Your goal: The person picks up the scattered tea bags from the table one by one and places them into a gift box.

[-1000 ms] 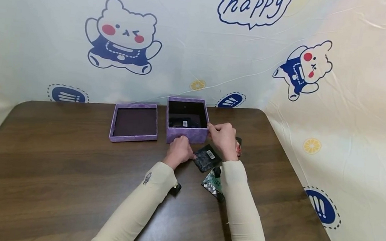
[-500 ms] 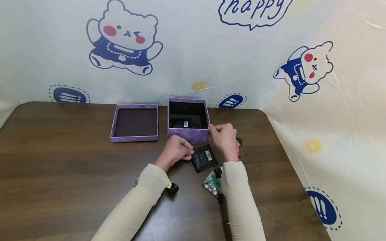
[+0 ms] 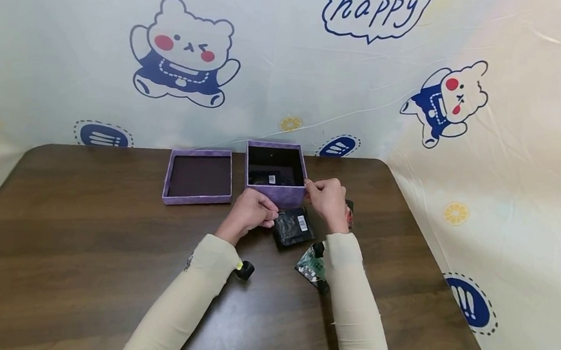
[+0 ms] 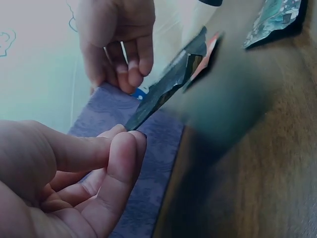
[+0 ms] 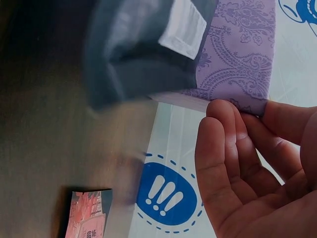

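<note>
My left hand (image 3: 251,212) pinches one edge of a flat dark packet (image 3: 290,228) between thumb and fingers. In the left wrist view the packet (image 4: 171,82) is raised off the table and seen nearly edge-on. A white barcode label (image 5: 184,29) shows on it in the right wrist view. Behind it stands an open purple patterned box (image 3: 281,196), dark inside, with another black packet (image 3: 262,177) in it. At the box's near right corner, my right hand (image 3: 328,202) pinches the rim with thumb and forefinger; its other fingers are curved beside the wall.
Left of the box lies its shallow purple lid (image 3: 200,177), inside up. A green-and-silver packet (image 3: 310,265) lies by the right forearm. A red-and-black packet (image 3: 349,213) lies partly hidden behind the right hand. A patterned cloth (image 3: 265,58) hangs behind the wooden table (image 3: 82,247).
My left hand has moved from beside the dark packet to grip its edge, lifting and turning it toward the box. My right hand stays on the box corner.
</note>
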`<act>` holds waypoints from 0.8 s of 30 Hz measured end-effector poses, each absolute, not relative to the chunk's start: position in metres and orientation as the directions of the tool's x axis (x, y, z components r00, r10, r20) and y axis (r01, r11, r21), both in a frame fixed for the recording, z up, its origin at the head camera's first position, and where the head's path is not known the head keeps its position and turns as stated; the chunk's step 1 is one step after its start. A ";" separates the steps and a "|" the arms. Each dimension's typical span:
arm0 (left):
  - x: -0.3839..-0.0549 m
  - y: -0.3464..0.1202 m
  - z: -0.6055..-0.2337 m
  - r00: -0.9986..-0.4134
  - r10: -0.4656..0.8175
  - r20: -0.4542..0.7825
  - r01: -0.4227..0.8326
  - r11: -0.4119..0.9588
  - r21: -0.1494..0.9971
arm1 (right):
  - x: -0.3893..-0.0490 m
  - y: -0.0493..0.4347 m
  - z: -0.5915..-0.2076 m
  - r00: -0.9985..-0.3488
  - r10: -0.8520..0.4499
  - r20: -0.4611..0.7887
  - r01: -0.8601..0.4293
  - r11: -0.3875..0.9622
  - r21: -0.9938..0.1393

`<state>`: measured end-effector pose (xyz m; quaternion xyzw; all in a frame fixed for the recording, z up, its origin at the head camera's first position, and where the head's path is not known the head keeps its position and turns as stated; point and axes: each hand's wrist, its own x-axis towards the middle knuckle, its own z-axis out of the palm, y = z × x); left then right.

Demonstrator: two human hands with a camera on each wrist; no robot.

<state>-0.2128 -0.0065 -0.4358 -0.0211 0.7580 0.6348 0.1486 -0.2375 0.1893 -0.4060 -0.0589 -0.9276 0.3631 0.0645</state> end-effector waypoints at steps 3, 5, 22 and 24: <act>-0.211 -0.010 -0.430 -0.953 0.168 -0.253 -0.216 0.214 0.953 | -0.238 0.191 -0.406 -0.985 0.151 0.085 0.053 0.730 -0.681; -0.210 -0.012 -0.425 -0.951 0.173 -0.257 -0.213 0.236 0.948 | -0.238 0.191 -0.406 -0.987 0.139 0.080 0.047 0.727 -0.685; -0.218 -0.042 -0.387 -0.938 0.224 -0.264 -0.225 0.185 0.957 | -0.238 0.192 -0.407 -0.989 0.142 0.046 0.071 0.716 -0.695; -0.221 -0.044 -0.382 -0.943 0.209 -0.260 -0.221 0.194 0.956 | -0.238 0.192 -0.407 -0.988 0.145 0.054 0.068 0.719 -0.691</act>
